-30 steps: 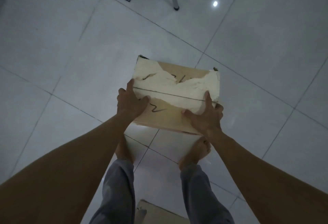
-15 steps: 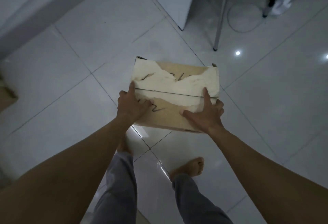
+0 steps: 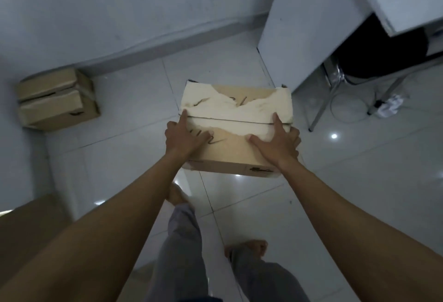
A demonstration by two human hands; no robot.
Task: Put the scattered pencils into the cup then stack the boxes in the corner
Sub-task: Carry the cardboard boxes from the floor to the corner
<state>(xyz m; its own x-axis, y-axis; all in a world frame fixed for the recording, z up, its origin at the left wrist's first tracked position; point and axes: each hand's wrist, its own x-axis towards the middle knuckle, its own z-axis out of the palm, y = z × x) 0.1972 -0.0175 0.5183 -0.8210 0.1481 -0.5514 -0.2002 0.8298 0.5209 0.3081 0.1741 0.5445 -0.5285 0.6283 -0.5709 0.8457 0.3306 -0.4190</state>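
Note:
I hold a cardboard box (image 3: 236,112) with a torn, whitish top in the air in front of me, over the tiled floor. My left hand (image 3: 184,137) grips its near left edge, and my right hand (image 3: 278,144) grips its near right edge. Both have the thumb on the top flap and the fingers round the side. A second cardboard box (image 3: 56,101) stands on the floor in the corner at the left, against the wall. No pencils or cup are in view.
A white desk panel (image 3: 309,26) stands at the right with metal chair legs (image 3: 323,107) and a cable behind it. A brown surface (image 3: 26,227) lies at the lower left. My bare feet and grey trousers are below the box.
The view has swung left and up while I walk with the box. The wall, the corner and the second box have come into sight. My grip on the box is unchanged.

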